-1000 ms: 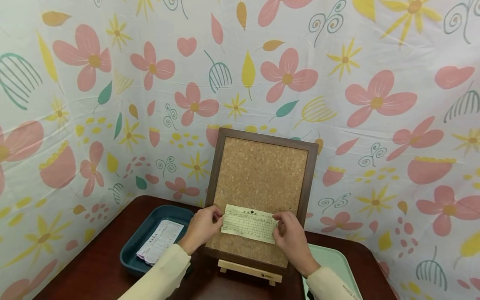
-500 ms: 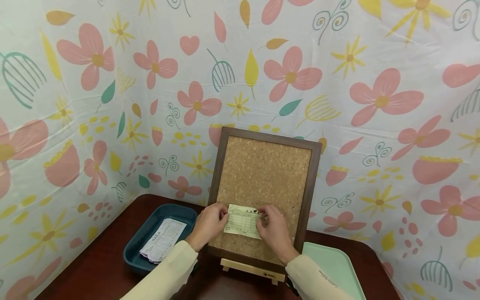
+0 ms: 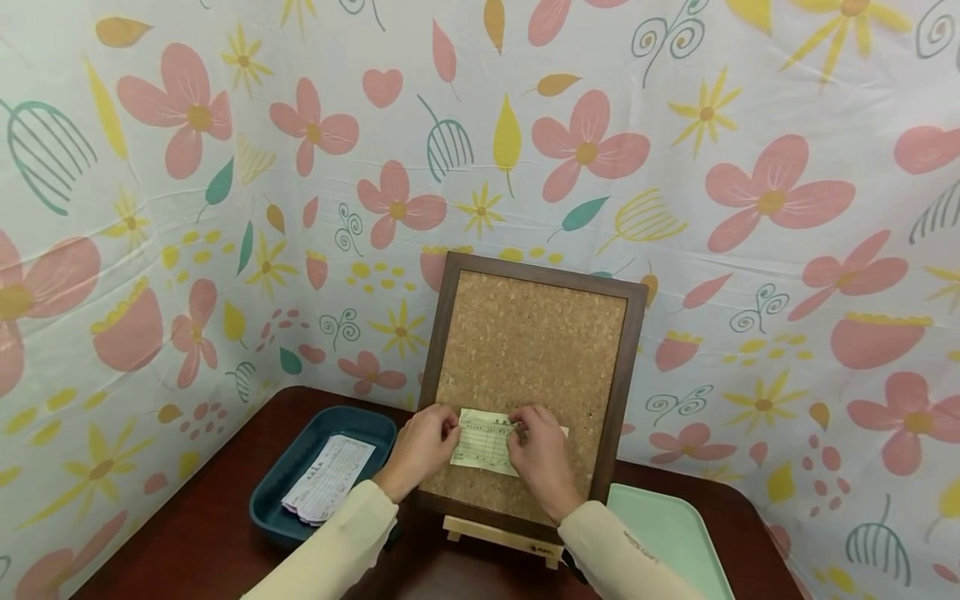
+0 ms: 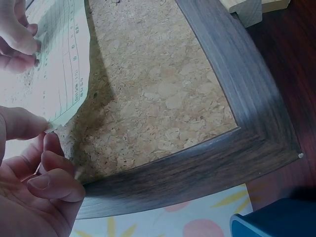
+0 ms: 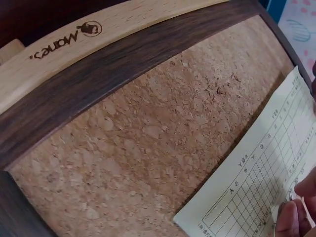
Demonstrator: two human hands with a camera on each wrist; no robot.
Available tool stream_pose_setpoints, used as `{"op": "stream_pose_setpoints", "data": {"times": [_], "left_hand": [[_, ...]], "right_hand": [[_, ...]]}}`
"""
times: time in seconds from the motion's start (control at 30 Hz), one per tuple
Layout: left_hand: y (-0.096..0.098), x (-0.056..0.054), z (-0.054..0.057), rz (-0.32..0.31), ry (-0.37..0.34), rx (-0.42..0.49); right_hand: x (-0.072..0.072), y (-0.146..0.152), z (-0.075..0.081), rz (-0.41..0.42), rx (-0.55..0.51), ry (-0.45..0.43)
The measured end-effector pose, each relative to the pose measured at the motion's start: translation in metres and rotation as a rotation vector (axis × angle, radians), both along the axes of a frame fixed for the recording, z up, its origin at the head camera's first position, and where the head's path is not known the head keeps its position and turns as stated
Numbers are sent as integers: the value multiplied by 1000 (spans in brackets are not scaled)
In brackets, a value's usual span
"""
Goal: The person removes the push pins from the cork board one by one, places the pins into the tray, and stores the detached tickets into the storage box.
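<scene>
A pale green printed form slip lies against the lower part of a cork board with a brown frame. My left hand pinches the slip's left edge between thumb and fingers; in the left wrist view that corner lifts off the cork. At the slip's upper middle, my right hand has thumb and fingertips together on a small dark pin, mostly covered by the fingers. The right wrist view shows these right fingertips over the form's printed face.
The board leans on a small wooden easel. To its left, a dark blue tray holds a stack of printed slips. A light green tray lies at the right. Flowered cloth hangs behind the dark red table.
My right hand has moved left from the slip's right edge to the small dark pin at its upper middle. My left hand keeps its pinch on the left edge. The view has shifted slightly.
</scene>
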State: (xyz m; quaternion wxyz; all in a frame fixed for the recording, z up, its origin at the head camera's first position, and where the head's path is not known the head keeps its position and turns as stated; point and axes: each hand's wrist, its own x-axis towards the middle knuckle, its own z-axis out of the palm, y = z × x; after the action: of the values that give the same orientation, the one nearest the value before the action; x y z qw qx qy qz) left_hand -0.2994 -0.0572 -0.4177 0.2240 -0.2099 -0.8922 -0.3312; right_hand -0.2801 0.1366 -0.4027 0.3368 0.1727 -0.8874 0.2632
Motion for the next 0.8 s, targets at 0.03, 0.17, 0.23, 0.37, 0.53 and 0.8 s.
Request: {"op": "stream_pose_setpoints", "data": {"times": [0.03, 0.17, 0.23, 0.37, 0.53, 0.8], "left_hand": [[0, 0, 0, 2, 2, -4], [0, 0, 1, 8, 1, -13], [0, 1, 1, 8, -3, -13], [0, 2, 2, 5, 1, -11], [0, 3, 3, 7, 13, -10], [1, 3, 4, 4, 1, -9]], "right_hand": [[-1, -1, 0, -7, 2, 2], [-3, -4, 3, -27, 17, 20], [-4, -6, 4, -44, 26, 8], [-4, -7, 6, -68, 31, -24], [-6, -8, 8, -81, 34, -36], [-7, -9, 9, -88, 39, -19]]}}
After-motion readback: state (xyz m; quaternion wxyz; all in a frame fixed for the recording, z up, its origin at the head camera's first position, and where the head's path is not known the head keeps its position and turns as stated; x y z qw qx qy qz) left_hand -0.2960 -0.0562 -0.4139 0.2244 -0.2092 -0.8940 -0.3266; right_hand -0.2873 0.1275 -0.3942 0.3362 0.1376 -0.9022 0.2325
